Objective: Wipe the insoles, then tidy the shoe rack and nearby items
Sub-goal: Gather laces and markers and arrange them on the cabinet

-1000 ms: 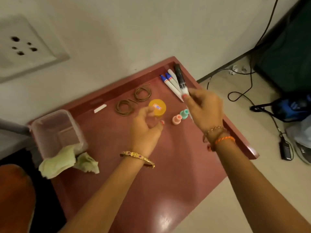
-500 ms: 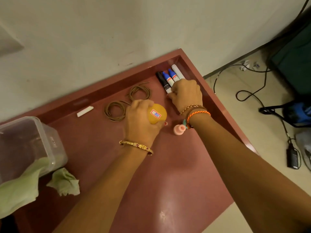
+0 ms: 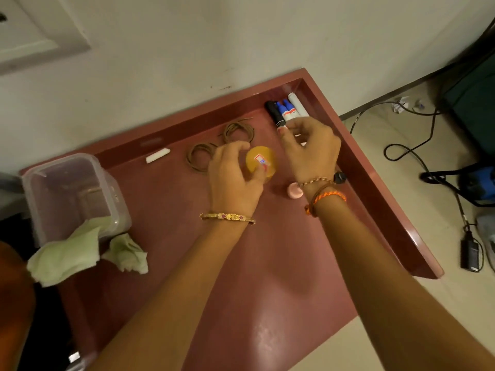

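Tidying stage, judged from the layout: small items being grouped on the red tabletop [image 3: 267, 263]. 4 markers [image 3: 288, 111] laid side by side in the far right corner, long axes parallel and running from the far rim toward the near right edge, caps toward the far rim. Right hand [image 3: 310, 153] directly at the near ends of the markers, fingers [image 3: 284, 129] curled and touching the black marker's near end; whether pinching it or only nudging it into line cannot be told. Left hand [image 3: 233, 178] just left of the right hand, fingers wrapped around the yellow round container [image 3: 261, 162], label up, between the 2 coiled brown laces [image 3: 214, 148] and the pink cap [image 3: 294, 190]. Container lies toward the middle of the tabletop from the markers, so the left hand is the nearer 1 for shifting it; markers reachable only along their long axis by the right hand. Likely risk: rolling of the markers if pushed sideways.
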